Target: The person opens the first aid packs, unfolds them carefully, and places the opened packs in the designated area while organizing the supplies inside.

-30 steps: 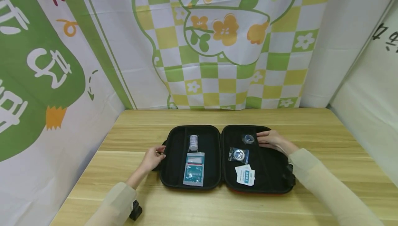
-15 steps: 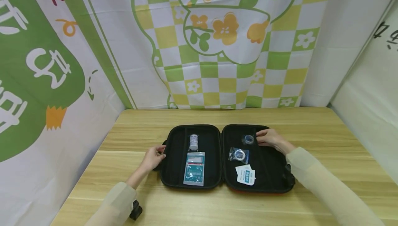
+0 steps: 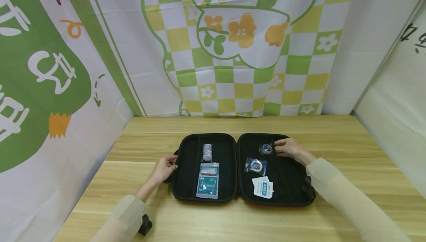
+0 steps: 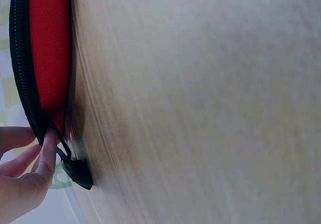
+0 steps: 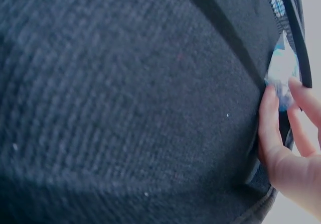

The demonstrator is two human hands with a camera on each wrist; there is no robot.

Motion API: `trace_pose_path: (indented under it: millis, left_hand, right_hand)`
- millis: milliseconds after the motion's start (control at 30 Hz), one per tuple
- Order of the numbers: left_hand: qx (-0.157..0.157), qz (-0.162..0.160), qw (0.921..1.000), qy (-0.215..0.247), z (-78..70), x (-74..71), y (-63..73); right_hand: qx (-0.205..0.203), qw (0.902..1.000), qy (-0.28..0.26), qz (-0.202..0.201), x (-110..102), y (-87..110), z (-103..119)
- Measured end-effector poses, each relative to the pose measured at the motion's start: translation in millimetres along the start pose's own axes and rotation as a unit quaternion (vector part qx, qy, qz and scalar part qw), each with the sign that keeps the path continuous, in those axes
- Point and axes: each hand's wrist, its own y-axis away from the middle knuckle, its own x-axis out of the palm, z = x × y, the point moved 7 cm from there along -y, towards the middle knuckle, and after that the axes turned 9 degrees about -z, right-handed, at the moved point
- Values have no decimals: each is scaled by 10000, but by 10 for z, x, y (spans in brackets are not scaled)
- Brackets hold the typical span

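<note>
A black-lined zip case (image 3: 182,194) with a red shell (image 4: 50,43) lies unfolded on the table. My left hand (image 3: 163,169) pinches its left zipper edge; a black zip pull (image 4: 77,173) dangles beside the fingers. My right hand (image 3: 291,149) has its fingertips at the strap inside the right half, right by a bagged roll of tape (image 3: 266,149). In the right wrist view those fingertips overlap the clear bag (image 5: 282,66); I cannot tell whether they grip it. A second bagged roll (image 3: 256,165) and white packets (image 3: 263,188) lie nearer in that half.
In the case's left half are a white bottle (image 3: 207,152) and a teal-and-clear packet (image 3: 208,181). The wooden table (image 3: 213,223) extends around the case, with a printed cloth (image 3: 233,86) hanging behind it. A black device (image 3: 145,225) is at the left wrist.
My right hand and sleeve have shifted very slightly up and left since one second ago. The left hand, the case and its contents have stayed in place.
</note>
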Motion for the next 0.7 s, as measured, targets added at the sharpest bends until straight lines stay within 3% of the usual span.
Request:
trace_pose_path:
  millis: [100, 200, 367, 467, 567, 700]
  left_hand:
    - [-10, 17, 10000, -5, 1, 1, 1]
    - [-38, 20, 10000, 1, 10, 4, -2]
    - [-76, 40, 10000, -10, 25, 10, -2]
    - [-54, 49, 10000, -34, 27, 13, -3]
    - [-45, 35, 10000, -45, 28, 12, -6]
    - [-78, 46, 9999, -47, 34, 14, -4]
  right_hand:
    - [-196, 9997, -89, -137, -6, -23, -25]
    - [-520, 9975, -483, -66, -61, -281, -304]
    - [-803, 9916, -1011, 114, -220, -1016, -1121]
    - [-760, 9896, -1214, 108, -278, -1302, -1456]
    - [-823, 9831, -1613, 278, -270, -1279, -1434]
    - [-415, 9888, -1423, 204, -170, -733, -844]
